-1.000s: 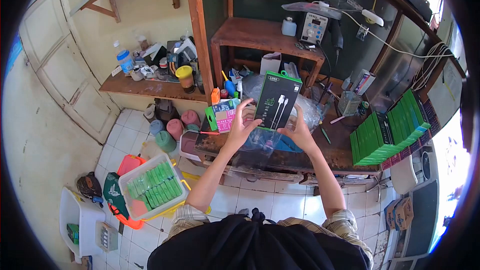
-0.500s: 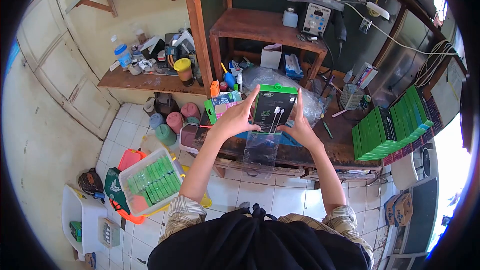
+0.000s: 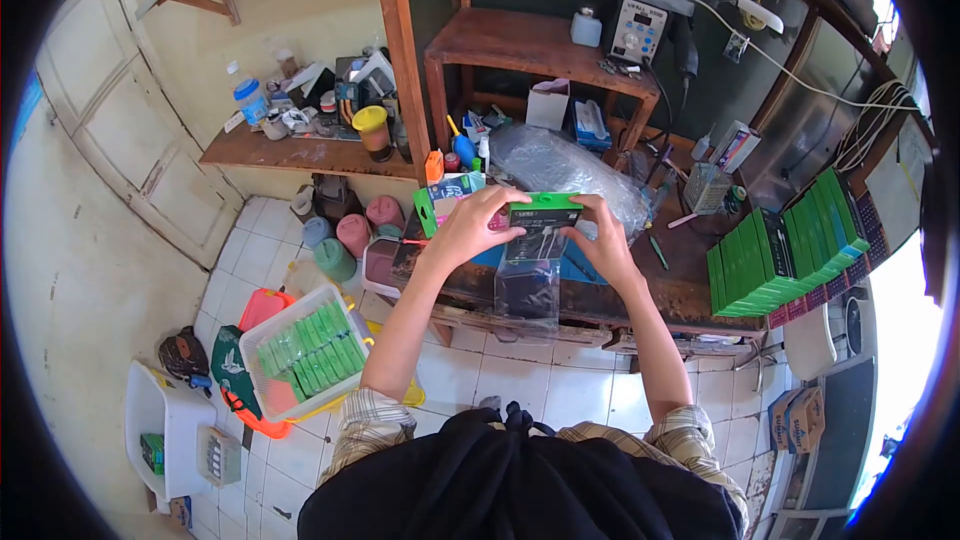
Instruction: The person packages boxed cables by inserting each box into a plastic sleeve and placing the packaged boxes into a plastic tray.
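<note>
Between my two hands is a small black and green cable box (image 3: 545, 211), with white cables pictured on its front. It is tilted so the green top edge faces up at me. My left hand (image 3: 474, 231) grips its left side, fingers at the top and thumb at the front. My right hand (image 3: 604, 244) holds the right side the same way. A clear plastic sleeve (image 3: 527, 300) hangs below the box over the bench edge; I cannot tell how much of the box is inside it.
Green boxes (image 3: 745, 270) stand in rows on the right of the workbench (image 3: 675, 285). Bubble wrap (image 3: 560, 165) lies behind my hands. A plastic bin (image 3: 262, 380) of wrapped green boxes is on the floor at left. A hot-air station (image 3: 637, 32) sits on the raised shelf.
The box has tipped from showing its full front to showing mostly its top edge. My fingers have curled over its upper corners, and the sleeve still hangs beneath.
</note>
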`<state>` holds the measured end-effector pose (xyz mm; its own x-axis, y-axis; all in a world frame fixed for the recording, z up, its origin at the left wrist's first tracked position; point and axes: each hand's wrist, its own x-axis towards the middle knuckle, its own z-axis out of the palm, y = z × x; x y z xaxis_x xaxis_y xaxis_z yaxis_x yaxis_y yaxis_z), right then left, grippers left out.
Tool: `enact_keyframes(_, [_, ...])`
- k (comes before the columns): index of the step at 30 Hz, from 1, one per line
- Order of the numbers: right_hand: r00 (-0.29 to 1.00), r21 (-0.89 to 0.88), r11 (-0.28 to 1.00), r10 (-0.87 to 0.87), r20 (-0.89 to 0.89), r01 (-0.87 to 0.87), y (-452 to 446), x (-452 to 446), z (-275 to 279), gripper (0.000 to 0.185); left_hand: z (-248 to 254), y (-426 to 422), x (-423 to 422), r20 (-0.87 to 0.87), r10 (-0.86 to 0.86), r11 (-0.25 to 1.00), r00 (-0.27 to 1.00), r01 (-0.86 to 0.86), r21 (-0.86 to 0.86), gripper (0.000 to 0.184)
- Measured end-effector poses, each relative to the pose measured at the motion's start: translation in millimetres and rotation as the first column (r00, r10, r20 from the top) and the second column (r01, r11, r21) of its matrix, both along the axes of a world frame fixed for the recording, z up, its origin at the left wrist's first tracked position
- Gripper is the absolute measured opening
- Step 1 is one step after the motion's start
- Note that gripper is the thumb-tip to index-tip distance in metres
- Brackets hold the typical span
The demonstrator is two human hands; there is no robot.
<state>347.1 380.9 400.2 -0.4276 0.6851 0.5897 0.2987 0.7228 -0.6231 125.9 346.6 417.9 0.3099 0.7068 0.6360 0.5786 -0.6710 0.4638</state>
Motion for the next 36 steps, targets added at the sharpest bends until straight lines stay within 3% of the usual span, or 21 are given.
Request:
enact_keyframes(1, [1.0, 0.0, 1.0, 0.0, -0.001, 0.0, 0.4, -0.3, 0.8, 0.047, -1.6, 0.9, 0.3, -0.001, 0.0, 1.0, 1.0, 0.0, 0.0, 0.045])
enact_keyframes(3, [0.998, 0.106, 0.994, -0.032, 0.048, 0.026, 0.7, -1.1, 2.0, 0.029, -11.1, 5.4, -0.5, 0.049, -0.001, 0.999, 0.999, -0.001, 0.042, 0.028])
enact_keyframes(6, [0.999, 0.082, 0.996, -0.029, 0.031, 0.026, 3.0, -2.8, -8.1, 0.021, -31.6, 13.2, -2.1, 0.043, -0.018, 0.995, 0.999, 0.014, 0.097, 0.022])
enact_keyframes(10, [1.0, 0.103, 0.995, 0.01, 0.03, -0.013, 9.1, -5.0, -32.4, 0.019, -53.4, 16.8, -1.6, 0.044, 0.014, 0.998, 0.999, -0.016, 0.053, 0.02])
enact_keyframes(16, [0.994, 0.01, 0.995, -0.096, -0.057, 0.097, 4.6, -9.5, -39.6, 0.02, -53.4, 14.5, 3.2, 0.138, -0.006, 0.998, 0.99, -0.002, 0.058, 0.021])
enact_keyframes(18, [0.832, -0.338, 0.932, -0.08, -0.548, -0.133, 4.7, -16.0, -48.5, 0.024, -53.8, 12.7, 5.4, 0.179, -0.004, 0.995, 0.984, -0.013, 0.096, 0.021])
enact_keyframes(19, [0.83, -0.335, 0.934, -0.086, -0.551, -0.126, 4.1, -15.7, -50.1, 0.024, -55.8, 13.9, 5.8, 0.176, -0.012, 0.995, 0.984, -0.005, 0.098, 0.021])
enact_keyframes(21, [0.818, -0.548, 0.806, -0.151, -0.556, -0.223, 2.1, -13.3, -52.0, 0.029, -61.3, 16.9, 8.0, 0.225, -0.033, 0.997, 0.974, 0.018, 0.069, 0.025])
enact_keyframes(22, [0.816, -0.546, 0.809, -0.154, -0.556, -0.219, 3.3, -12.4, -54.5, 0.029, -63.3, 18.1, 13.0, 0.224, -0.04, 0.997, 0.974, 0.024, 0.072, 0.025])
enact_keyframes(24, [0.865, -0.604, 0.771, -0.148, -0.479, -0.202, 5.9, -13.0, -57.2, 0.029, -68.1, 20.1, 27.2, 0.714, -0.023, 0.989, 0.7, 0.12, -0.086, 0.029])
enact_keyframes(25, [0.865, -0.603, 0.772, -0.149, -0.479, -0.201, 5.0, -14.1, -56.4, 0.029, -71.1, 20.2, 31.6, 0.714, -0.024, 0.989, 0.7, 0.121, -0.085, 0.029])
enact_keyframes(27, [0.829, -0.572, 0.792, -0.163, -0.535, -0.213, 1.8, -19.1, -54.2, 0.022, -81.3, 20.5, 36.0, 0.874, 0.066, 0.935, 0.482, 0.276, -0.223, 0.031])
enact_keyframes(28, [0.83, -0.57, 0.793, -0.16, -0.534, -0.214, 2.3, -21.2, -55.9, 0.022, -89.1, 22.3, 34.5, 0.844, 0.137, 0.897, 0.519, 0.296, -0.327, 0.02])
enact_keyframes(31, [0.814, -0.564, 0.809, -0.214, -0.54, -0.162, 6.9, -26.8, -59.9, 0.014, -96.5, 24.5, 33.9, 0.842, 0.154, 0.893, 0.517, 0.292, -0.342, 0.013])
enact_keyframes(34, [0.767, -0.489, 0.86, -0.212, -0.605, -0.148, 9.9, -33.0, -53.2, 0.008, -86.1, 25.9, 35.6, 0.884, 0.194, 0.885, 0.426, 0.312, -0.345, 0.011])
enact_keyframes(36, [0.771, -0.442, 0.889, -0.198, -0.605, -0.12, 11.6, -33.1, -41.3, 0.008, -72.3, 25.3, 35.8, 0.869, 0.224, 0.873, 0.44, 0.305, -0.38, 0.012])
